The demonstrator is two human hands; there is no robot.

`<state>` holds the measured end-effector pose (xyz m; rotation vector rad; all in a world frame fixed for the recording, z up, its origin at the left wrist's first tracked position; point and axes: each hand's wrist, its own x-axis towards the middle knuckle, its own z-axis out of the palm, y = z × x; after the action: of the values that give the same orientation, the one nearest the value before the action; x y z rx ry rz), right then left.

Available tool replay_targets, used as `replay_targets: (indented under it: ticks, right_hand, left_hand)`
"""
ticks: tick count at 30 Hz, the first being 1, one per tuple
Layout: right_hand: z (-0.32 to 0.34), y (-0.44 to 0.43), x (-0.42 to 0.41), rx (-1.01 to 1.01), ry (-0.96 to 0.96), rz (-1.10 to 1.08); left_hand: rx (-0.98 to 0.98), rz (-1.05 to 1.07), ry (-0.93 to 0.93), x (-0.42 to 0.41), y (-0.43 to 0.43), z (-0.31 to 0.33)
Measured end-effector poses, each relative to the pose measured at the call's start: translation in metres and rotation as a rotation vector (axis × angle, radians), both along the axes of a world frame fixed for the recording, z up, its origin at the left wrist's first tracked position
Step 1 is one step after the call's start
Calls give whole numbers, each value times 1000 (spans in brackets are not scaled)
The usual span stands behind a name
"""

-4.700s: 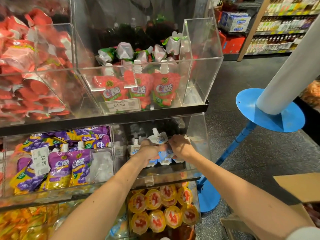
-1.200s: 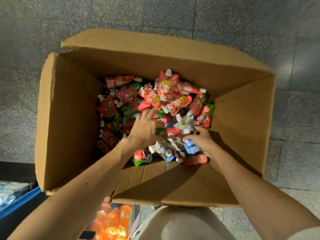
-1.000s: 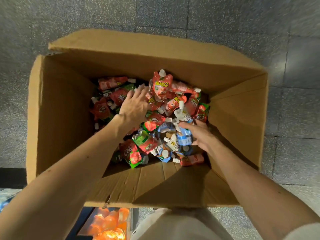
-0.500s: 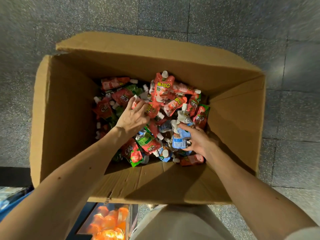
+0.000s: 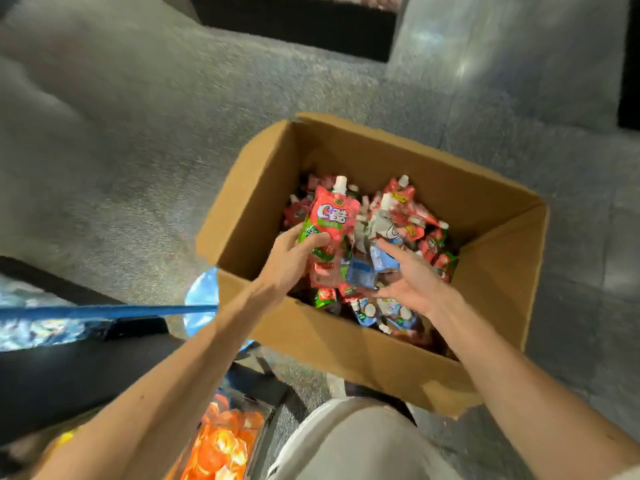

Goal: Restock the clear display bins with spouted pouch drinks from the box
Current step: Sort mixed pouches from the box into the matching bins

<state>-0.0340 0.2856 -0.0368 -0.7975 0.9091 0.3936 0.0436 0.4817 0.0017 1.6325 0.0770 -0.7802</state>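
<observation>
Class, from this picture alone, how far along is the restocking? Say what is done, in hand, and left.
Done: cannot tell; the bins being filled are out of view. In hand: the left hand grips a red pouch, the right hand holds blue pouches, both above the box. Left: many loose pouches lie in the box, so several trips probably remain.

A single wide-angle camera, worn on the person's head, is looking forward and steeply down into the open cardboard box (image 5: 363,358) on the speckled floor (image 5: 121,150). It is sitting close: both forearms are running in from the bottom edge, and the left hand (image 5: 291,258) and right hand (image 5: 415,285) are filling mid-frame. The view is tilting slightly and blurring toward the edges.
</observation>
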Motion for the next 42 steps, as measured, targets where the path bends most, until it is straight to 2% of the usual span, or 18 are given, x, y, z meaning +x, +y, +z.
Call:
replay_targets:
  ticks: [3, 7, 9, 13, 15, 19, 22, 26, 31, 34, 38, 42]
  right_hand:
    - [58, 51, -9, 2, -172, 115]
    - [118, 138, -36, -80, -314, 349]
    - [138, 187, -50, -124, -379, 483]
    - [183, 284, -89, -34, -517, 677]
    - [200, 328, -108, -10, -556, 780]
    - [214, 400, -131, 54, -453, 914]
    - [218, 440, -141, 75, -450, 1050]
    - [212, 483, -150, 34, -469, 1246]
    - [203, 519, -146, -62, -417, 1373]
    - [205, 532, -142, -74, -411, 1500]
    - [215, 546, -134, 50, -320, 1569]
    - [225, 563, -136, 108, -369, 1624]
  left_hand:
    - [-173, 235, 79, -40, 49, 47]
    - [-454, 428, 131, -104, 137, 109]
    - [-547, 476, 104, -141, 186, 135]
    - [-709, 575, -19, -217, 274, 169]
    - [-762, 705, -70, -253, 307, 177]
    - [-777, 954, -86, -306, 353, 182]
    - [-749, 1100, -89, -331, 374, 181]
    - [-625, 1251, -125, -353, 395, 176]
    - [-369, 1338, -164, -354, 401, 177]
    - [-312, 1407, -155, -353, 405, 171]
    - [-398, 1583, -116, -359, 419, 166]
    - [-586, 1664, -95, -375, 439, 165]
